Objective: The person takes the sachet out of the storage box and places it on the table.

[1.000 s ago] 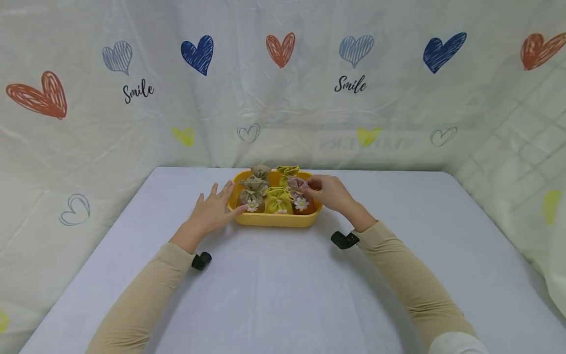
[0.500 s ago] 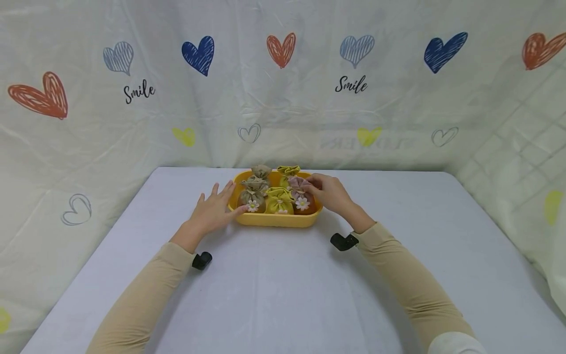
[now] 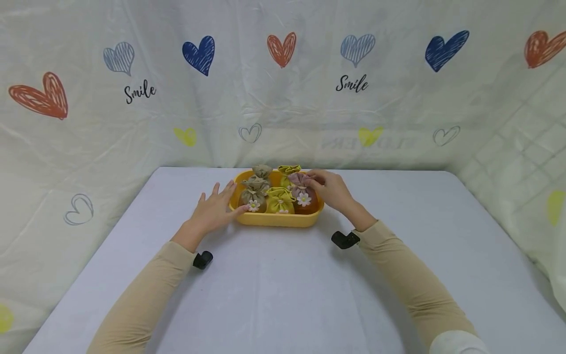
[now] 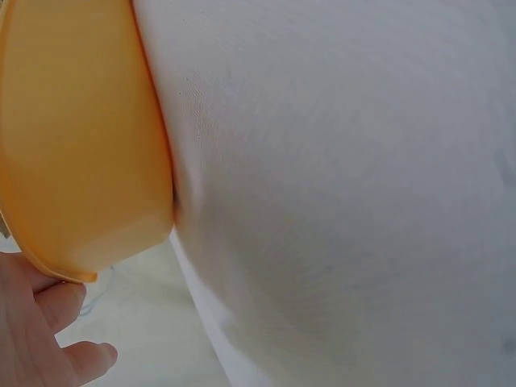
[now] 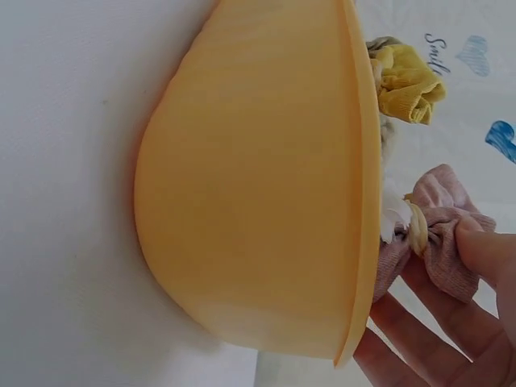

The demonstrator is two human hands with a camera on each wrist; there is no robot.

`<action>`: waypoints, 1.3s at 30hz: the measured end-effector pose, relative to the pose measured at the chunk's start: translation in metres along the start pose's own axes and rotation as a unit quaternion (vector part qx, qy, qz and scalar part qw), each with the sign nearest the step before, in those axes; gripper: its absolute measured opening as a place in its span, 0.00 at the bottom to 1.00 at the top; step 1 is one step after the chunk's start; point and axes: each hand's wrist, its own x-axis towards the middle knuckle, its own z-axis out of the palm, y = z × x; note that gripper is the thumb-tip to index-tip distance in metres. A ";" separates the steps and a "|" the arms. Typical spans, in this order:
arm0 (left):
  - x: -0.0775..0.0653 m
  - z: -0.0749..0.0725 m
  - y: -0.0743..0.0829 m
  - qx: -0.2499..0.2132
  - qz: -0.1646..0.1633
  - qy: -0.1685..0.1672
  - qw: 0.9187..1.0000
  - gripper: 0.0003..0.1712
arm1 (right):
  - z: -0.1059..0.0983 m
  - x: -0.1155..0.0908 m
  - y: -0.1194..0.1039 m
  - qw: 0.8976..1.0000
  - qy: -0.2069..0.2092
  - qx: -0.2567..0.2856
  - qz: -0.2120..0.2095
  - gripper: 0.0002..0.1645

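A yellow oval tub (image 3: pixel 276 221) near the table's far edge holds several drawstring pouches. My right hand (image 3: pixel 332 191) pinches the gathered top of a pink pouch (image 3: pixel 298 179) with a white flower, at the tub's right end. In the right wrist view, thumb and fingers close on the pink cloth (image 5: pixel 451 258) above the rim. My left hand (image 3: pixel 212 210) rests at the tub's left end, fingers spread, thumb over the front rim. In the left wrist view, its fingers (image 4: pixel 60 305) touch the rim. Khaki pouches (image 3: pixel 254 186) and yellow pouches (image 3: pixel 280 197) stand inside.
A white-covered table (image 3: pixel 274 285) spreads in front of the tub. A pale curtain (image 3: pixel 309 108) printed with hearts hangs behind and along the sides. Small black devices (image 3: pixel 345 240) are strapped at both wrists.
The pink pouch has risen slightly within the tub, with my right hand moving up a little. My left hand has kept its place on the tub.
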 end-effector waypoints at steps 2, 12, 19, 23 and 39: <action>0.000 0.000 0.000 -0.001 -0.002 -0.001 1.000 0.56 | -0.001 0.001 0.000 1.000 0.004 0.008 -0.002 0.18; 0.002 0.001 0.000 0.000 0.000 0.000 1.000 0.55 | -0.013 0.000 -0.010 0.999 0.016 0.036 -0.006 0.17; 0.001 0.000 0.000 0.001 -0.001 -0.001 1.000 0.55 | -0.022 0.001 -0.014 0.996 0.009 0.091 -0.011 0.15; 0.002 0.001 -0.001 0.002 -0.003 -0.004 1.000 0.55 | -0.026 0.001 -0.017 0.995 0.008 0.101 -0.008 0.16; 0.004 0.002 -0.003 0.000 0.000 -0.002 1.000 0.55 | -0.046 -0.002 -0.013 0.994 -0.002 0.109 0.003 0.18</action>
